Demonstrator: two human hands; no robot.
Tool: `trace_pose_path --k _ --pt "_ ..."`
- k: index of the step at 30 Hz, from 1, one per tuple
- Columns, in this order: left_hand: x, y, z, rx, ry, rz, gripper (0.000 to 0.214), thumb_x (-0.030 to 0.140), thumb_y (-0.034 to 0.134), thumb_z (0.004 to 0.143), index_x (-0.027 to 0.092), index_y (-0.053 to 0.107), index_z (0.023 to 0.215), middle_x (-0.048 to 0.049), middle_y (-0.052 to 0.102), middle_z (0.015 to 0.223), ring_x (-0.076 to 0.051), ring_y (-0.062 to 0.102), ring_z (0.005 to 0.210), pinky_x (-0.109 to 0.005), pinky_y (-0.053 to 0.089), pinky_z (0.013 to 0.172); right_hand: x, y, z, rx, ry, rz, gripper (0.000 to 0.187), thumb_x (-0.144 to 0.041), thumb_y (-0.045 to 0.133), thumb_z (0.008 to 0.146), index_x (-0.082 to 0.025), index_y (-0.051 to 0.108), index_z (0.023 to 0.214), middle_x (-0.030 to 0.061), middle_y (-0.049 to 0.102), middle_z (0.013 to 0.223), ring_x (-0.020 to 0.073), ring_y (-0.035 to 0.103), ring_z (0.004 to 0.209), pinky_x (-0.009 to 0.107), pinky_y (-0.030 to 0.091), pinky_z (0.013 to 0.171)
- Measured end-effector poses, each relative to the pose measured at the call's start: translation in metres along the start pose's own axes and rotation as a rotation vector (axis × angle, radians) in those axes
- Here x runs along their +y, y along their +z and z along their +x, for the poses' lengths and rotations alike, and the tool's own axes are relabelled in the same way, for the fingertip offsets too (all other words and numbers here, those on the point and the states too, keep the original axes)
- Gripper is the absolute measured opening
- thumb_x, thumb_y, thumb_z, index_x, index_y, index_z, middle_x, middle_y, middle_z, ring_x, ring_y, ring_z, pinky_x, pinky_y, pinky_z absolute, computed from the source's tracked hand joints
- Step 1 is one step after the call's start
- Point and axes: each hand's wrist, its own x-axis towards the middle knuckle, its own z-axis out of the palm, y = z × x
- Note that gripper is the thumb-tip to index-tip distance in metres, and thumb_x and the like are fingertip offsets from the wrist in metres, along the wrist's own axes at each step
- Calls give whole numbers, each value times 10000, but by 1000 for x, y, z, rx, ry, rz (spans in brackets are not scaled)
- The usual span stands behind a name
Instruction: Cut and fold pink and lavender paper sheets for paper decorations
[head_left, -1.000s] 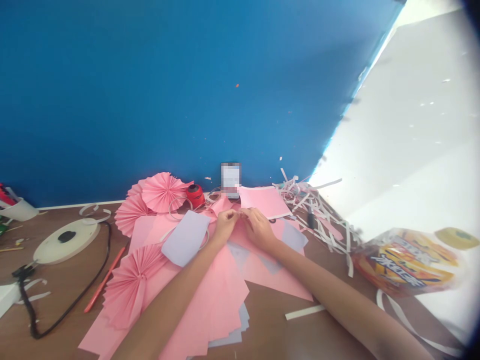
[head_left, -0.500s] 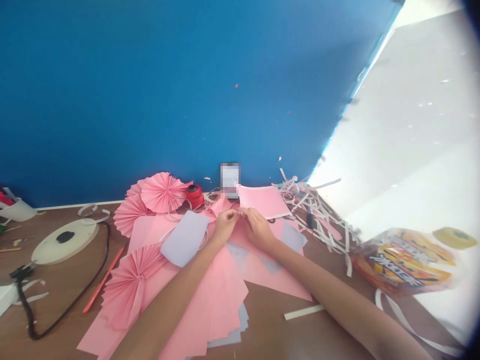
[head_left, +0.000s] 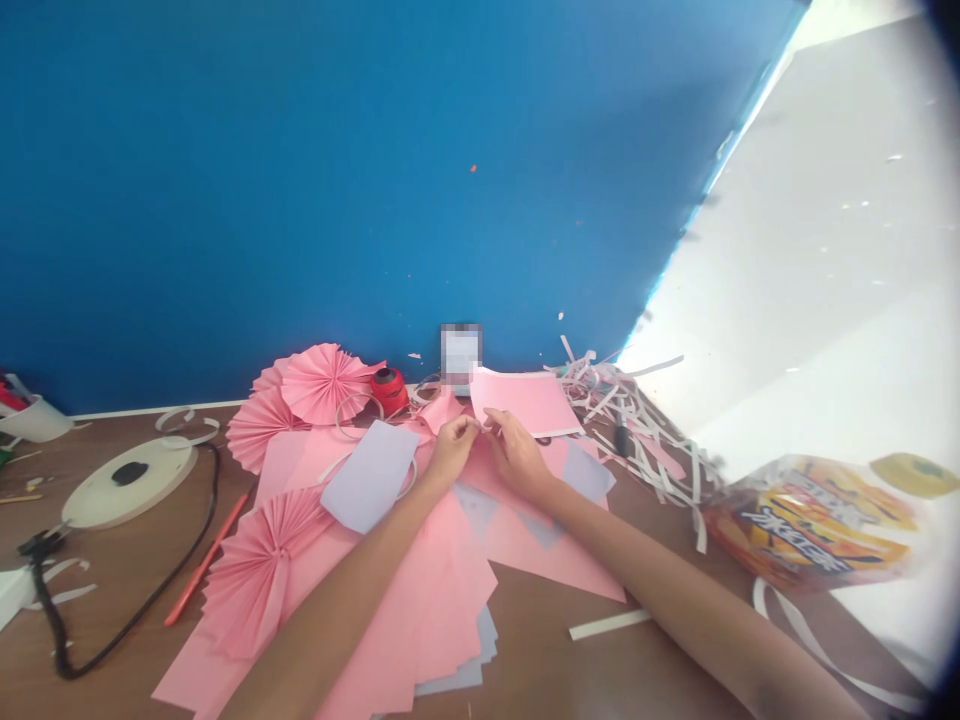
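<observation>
Both hands meet over the heap of pink paper in the middle of the desk. The fingertips of my left hand are pinched together beside a tiny pale piece that is too small to name. From the other side my right hand has its thumb and fingers curled close to the same piece. Just behind the right hand, a pink sheet with white edges stands tilted up. A lilac paper piece lies left of my left wrist, near a pleated pink paper fan.
More pink fans lean at the back beside a red round object. A phone stands against the blue wall. Paper strips pile up on the right, near a snack bag. A black cord and red pen lie left.
The fingers of my right hand have lifted slightly and parted a little from the left fingertips. The pink sheet behind has shifted slightly left and up.
</observation>
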Motion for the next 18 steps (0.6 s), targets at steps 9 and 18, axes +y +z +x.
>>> trace_pose_path --k 9,18 --pt "1 0 -1 -1 5 11 279 389 522 818 192 482 626 40 426 572 -116 375 564 -238 284 547 4 3 0 -15 2 -33 395 -161 317 948 -214 374 1335 84 568 941 203 558 851 371 493 787" --pt "-3 2 0 -13 19 -5 205 306 498 824 186 478 659 48 425 585 -109 386 570 -230 297 567 2 3 -1 -19 -35 -104 408 -127 290 932 -198 370 1326 103 563 947 221 553 870 377 489 777"
